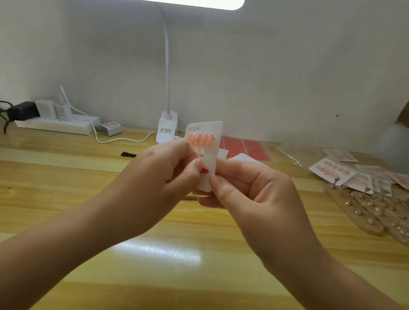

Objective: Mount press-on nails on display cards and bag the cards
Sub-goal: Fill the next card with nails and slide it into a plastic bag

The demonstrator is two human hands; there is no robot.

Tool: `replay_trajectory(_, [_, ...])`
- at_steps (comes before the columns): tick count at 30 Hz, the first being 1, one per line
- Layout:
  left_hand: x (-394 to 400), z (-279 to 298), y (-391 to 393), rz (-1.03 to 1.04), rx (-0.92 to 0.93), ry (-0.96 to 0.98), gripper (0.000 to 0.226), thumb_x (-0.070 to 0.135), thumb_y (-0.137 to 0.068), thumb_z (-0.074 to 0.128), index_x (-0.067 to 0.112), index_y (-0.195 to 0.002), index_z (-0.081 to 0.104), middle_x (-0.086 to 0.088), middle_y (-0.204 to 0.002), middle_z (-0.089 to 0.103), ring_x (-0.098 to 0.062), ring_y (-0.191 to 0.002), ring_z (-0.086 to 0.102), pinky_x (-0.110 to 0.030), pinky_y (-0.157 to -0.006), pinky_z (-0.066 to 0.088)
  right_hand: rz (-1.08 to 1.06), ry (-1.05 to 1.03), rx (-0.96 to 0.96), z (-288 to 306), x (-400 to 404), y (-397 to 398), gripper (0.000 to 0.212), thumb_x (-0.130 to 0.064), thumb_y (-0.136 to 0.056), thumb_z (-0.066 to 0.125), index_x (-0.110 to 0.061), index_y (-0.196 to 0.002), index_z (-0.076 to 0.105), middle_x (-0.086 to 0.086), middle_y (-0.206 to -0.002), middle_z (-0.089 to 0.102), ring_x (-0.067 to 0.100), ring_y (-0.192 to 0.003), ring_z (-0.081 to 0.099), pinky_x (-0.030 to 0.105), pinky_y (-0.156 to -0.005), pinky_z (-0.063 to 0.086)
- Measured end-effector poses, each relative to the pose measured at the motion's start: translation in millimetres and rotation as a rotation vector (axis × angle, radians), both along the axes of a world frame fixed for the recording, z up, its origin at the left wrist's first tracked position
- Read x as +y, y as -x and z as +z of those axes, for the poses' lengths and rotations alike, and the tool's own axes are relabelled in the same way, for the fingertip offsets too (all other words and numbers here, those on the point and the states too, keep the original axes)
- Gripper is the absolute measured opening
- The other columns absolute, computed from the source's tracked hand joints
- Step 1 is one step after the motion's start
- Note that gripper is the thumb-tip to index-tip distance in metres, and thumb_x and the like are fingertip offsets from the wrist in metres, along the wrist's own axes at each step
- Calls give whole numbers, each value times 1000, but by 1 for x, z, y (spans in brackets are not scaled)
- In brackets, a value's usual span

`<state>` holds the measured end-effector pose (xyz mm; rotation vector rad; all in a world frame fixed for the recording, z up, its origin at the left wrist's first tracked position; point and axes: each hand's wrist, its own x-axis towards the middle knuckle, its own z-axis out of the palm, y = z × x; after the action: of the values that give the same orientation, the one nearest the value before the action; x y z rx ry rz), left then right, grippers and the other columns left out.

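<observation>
While upright, display card (207, 152) — both hands pinch.

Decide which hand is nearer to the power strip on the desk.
Left. The left hand is on the power strip's side of the display card; the right hand is beyond it.

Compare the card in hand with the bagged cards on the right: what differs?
The held card is upright, pinched by the left hand and right hand; the bagged cards lie flat on the table. The held card is bare with one row of nails showing; the bagged ones sit in clear sleeves. Both are white with peach nails.
</observation>
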<state>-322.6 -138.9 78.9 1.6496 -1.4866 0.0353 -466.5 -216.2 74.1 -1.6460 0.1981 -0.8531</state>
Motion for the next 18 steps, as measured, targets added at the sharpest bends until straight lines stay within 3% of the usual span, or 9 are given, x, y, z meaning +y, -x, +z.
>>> replay_trajectory(5, [1,2,1,-50,31,-14,15,36,-83,52,25,-72,54,12,-64,55,-2,-54,45,-11,-53,38,-7,24,-1,3,-1,1,26,-1,-91,58,-22,-97,72,-5,-87,76,9,-81,73,16,-68,55])
replay_trajectory(9, [0,-1,1,-55,50,-21,16,36,-82,52,23,-72,54,21,-63,52,-2,-53,44,-11,-52,36,-9,59,22,2,-3,1,26,-1,-91,58,-21,-101,72,-5,-89,76,9,-83,73,16,-69,55])
replay_trajectory(14, [-3,-5,-2,-74,90,-38,16,32,-83,54,20,-72,55,18,-61,53,-2,-51,43,-11,-50,35,-31,105,52,-1,-5,1,25,-1,-92,58,-17,-105,72,-2,-90,76,9,-81,73,16,-69,55])
replay_trajectory(18, [-4,-12,-1,-68,111,-46,15,34,-79,53,24,-68,53,2,-62,55,-3,-52,41,-15,-50,36,-36,116,74,-6,-4,-1,28,1,-92,57,-21,-103,72,-3,-90,76,6,-80,72,15,-68,54])
